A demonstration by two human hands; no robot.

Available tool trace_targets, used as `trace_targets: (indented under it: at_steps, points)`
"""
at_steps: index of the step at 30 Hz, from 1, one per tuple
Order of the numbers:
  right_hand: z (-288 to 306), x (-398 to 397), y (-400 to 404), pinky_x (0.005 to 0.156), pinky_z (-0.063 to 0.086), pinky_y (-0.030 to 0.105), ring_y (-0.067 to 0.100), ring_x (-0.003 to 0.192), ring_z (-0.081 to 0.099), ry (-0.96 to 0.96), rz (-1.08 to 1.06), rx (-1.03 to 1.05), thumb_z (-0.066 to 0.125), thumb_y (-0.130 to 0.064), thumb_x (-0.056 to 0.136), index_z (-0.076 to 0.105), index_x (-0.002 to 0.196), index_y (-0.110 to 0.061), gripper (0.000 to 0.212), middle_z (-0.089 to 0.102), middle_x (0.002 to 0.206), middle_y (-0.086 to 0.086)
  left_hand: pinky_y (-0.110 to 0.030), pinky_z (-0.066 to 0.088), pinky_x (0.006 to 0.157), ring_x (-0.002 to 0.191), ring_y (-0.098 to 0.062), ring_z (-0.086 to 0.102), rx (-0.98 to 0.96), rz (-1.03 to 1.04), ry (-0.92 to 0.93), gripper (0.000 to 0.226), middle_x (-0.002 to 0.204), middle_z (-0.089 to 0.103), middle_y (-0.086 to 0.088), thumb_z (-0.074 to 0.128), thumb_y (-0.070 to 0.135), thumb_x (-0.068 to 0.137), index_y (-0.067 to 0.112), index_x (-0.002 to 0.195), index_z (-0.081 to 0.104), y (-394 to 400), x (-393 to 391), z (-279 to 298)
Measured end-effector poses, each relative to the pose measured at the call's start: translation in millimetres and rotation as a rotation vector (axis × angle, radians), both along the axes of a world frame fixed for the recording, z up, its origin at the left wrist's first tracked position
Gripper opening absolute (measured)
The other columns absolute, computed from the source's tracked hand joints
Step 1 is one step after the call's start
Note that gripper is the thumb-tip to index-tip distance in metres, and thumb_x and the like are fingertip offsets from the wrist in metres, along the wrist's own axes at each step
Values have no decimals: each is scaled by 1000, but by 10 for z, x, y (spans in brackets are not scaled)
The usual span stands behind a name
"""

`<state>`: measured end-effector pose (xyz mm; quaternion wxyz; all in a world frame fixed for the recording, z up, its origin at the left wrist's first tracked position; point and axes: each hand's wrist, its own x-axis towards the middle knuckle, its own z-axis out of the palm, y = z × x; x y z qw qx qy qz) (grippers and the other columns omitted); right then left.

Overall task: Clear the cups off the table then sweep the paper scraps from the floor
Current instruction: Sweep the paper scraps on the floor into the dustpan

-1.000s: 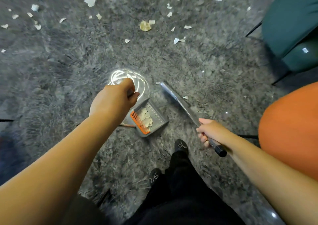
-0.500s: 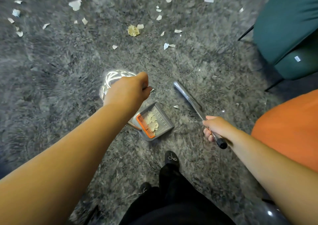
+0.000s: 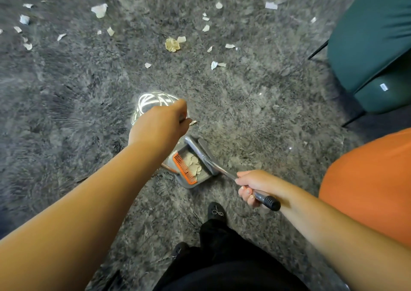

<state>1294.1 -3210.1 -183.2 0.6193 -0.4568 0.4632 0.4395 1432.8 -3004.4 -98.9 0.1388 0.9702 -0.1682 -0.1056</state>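
Down at the middle of the head view, the dustpan (image 3: 193, 168) sits on the grey carpet (image 3: 66, 104) with a small heap of paper scraps (image 3: 194, 165) already in it, next to its orange comb strip (image 3: 184, 168). So sweeping is well underway, I'd say, but nowhere near finished: loads of scraps (image 3: 99, 10) are scattered across the top of the frame, from upper left over to upper right, plus a crumpled yellowish wad (image 3: 172, 44) top centre and one stray bit (image 3: 192, 122) right by the left hand.

Left hand (image 3: 159, 127) is curled into a fist, presumably around the dustpan's upright handle, but the hand hides the handle so I can't really confirm what it's gripping. Right hand (image 3: 252, 185) has its fingers wrapped tight around the broom handle (image 3: 264, 198) near the black end grip, and the shaft runs up-left over the pan.

Cups and table: not in the picture at all, so no idea if that part's done. I'd guess yes, since they've moved on to the floor.

Hard to make out: the broom head, which is lost behind the pan's edge, and a bright glare patch (image 3: 153, 101) just above the left hand. Green chair (image 3: 373, 35) on the right is cut off, same with the orange thing (image 3: 367, 184) at the right edge.
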Motion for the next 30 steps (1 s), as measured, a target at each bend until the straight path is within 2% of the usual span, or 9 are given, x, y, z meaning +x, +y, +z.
trace_targets:
  at_steps: [4, 11, 15, 19, 23, 27, 30]
  points:
    - [122, 7, 93, 33, 28, 12, 4, 30, 33, -13, 22, -10, 36, -9, 102, 27, 144, -29, 48, 35, 58, 1, -32, 42, 51, 62, -32, 55, -42, 24, 5, 20, 69, 59, -6, 60, 35, 94, 16, 92, 54, 268, -90, 43]
    - [239, 161, 346, 33, 26, 11, 4, 29, 30, -101, 168, -104, 34, -7, 102, 22, 148, -27, 51, 32, 60, 3, -39, 51, 58, 66, -30, 57, -53, 247, -31, 18, 71, 62, -2, 61, 41, 91, 27, 87, 51, 958, -279, 194]
    - [251, 373, 582, 33, 26, 11, 4, 29, 29, -121, 227, -96, 32, -8, 102, 20, 150, -28, 53, 31, 60, 2, -40, 52, 62, 69, -32, 59, -40, 320, -64, 17, 72, 63, -4, 63, 40, 89, 25, 89, 56, 1449, -374, 329]
    - [224, 540, 994, 32, 27, 11, 4, 28, 31, -143, 287, -65, 33, -8, 102, 14, 152, -30, 57, 32, 61, 2, -36, 49, 58, 65, -31, 56, -17, 406, -92, 18, 68, 60, -5, 65, 40, 87, 25, 86, 56, 1977, -474, 415]
    - [161, 691, 1494, 32, 27, 11, 4, 28, 31, -142, 325, -66, 33, -10, 103, 18, 150, -31, 54, 33, 62, 2, -32, 45, 56, 60, -28, 52, 29, 441, -99, 20, 60, 53, 1, 65, 43, 87, 26, 85, 54, 2505, -518, 435]
    - [124, 809, 2018, 33, 27, 11, 4, 27, 32, -138, 337, -82, 33, -13, 103, 23, 148, -33, 50, 35, 63, 1, -40, 52, 61, 64, -30, 58, 43, 462, -68, 19, 67, 62, -4, 65, 41, 87, 26, 84, 53, 3031, -555, 468]
    - [79, 917, 2369, 33, 27, 9, 4, 26, 32, -113, 343, -76, 32, -15, 104, 23, 147, -33, 48, 33, 64, 1, -40, 53, 60, 64, -30, 58, 52, 486, -69, 19, 66, 61, -4, 65, 39, 86, 26, 83, 53, 3407, -580, 483]
